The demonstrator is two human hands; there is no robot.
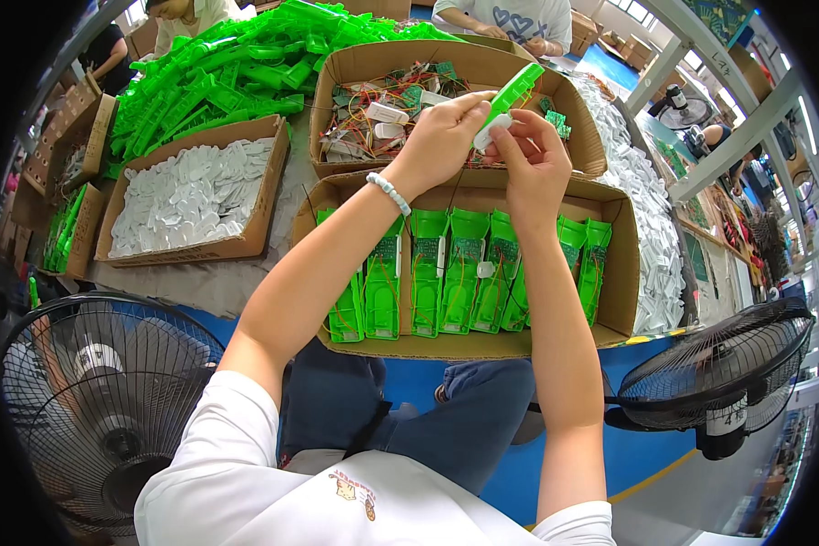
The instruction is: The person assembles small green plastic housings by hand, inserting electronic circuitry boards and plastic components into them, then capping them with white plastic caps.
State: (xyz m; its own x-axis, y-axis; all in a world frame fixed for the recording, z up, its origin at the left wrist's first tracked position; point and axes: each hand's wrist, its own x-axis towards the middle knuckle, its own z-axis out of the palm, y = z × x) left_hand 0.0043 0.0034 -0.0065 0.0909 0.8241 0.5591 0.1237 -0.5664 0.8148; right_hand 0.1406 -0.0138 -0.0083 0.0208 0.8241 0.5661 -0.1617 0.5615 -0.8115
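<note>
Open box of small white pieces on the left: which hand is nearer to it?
Left. The left hand is right of the box, holding a green shell; the right hand is farther right, beside the shell's lower end.

Smooth plastic is shown by the glossy green casing (517, 93) and the held white piece (486, 136), while matt cardboard is seen in the front box (464, 347), denim in the trousers (332, 400), matt cloth in the shirt (264, 500).

I observe the green shell (520, 87) held aloft, tilted, upper end rightward. I see the rounded white piece (490, 133) at its lower end.
</note>
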